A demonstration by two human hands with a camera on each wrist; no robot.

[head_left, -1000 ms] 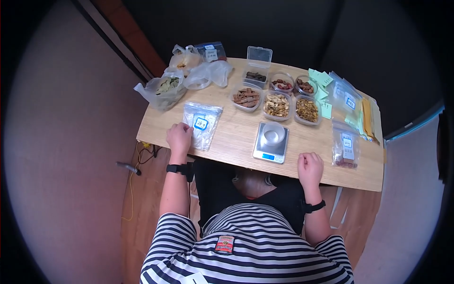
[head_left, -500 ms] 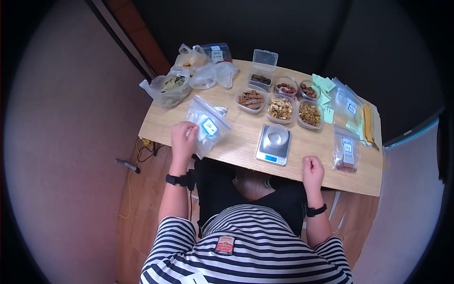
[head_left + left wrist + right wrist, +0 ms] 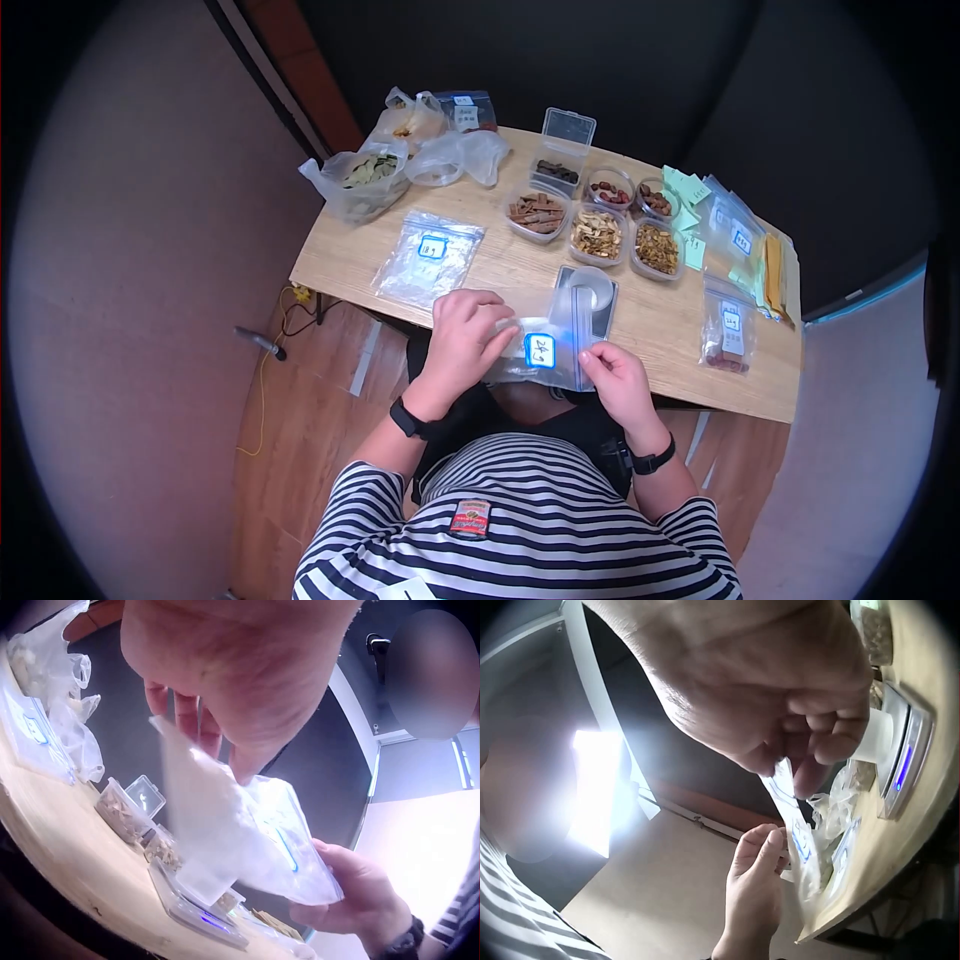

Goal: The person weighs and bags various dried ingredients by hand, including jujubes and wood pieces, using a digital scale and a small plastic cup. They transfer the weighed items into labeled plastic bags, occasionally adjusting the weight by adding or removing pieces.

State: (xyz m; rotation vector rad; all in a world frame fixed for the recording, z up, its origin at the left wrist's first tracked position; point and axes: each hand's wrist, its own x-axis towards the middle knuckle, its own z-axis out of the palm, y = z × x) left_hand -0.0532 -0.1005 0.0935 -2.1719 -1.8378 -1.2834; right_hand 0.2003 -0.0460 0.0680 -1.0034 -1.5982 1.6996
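A clear zip bag (image 3: 552, 318) with a blue-framed label is held up between both hands, low over the front edge of the table. At its left end my left hand (image 3: 462, 342) pinches the plastic. My right hand (image 3: 618, 382) grips the zip end between thumb and fingers, which the right wrist view shows from close by. Behind the bag sits a digital scale (image 3: 603, 322), partly covered by it in the head view, with a small white cup (image 3: 591, 289) on top. Another labelled zip bag (image 3: 425, 268) lies flat to the left.
Plastic tubs of dried goods, including a bark-filled tub (image 3: 537, 213) and a tub of yellowish pieces (image 3: 657, 249), stand behind the scale. Tied plastic bags (image 3: 365, 185) are at the back left. Green notes (image 3: 686, 190) and a filled zip bag (image 3: 728, 330) lie on the right.
My left hand has lifted the zip bag off the table and carried it right, uncovering another labelled bag beneath. My right hand has moved left from the table edge and taken the zip end.
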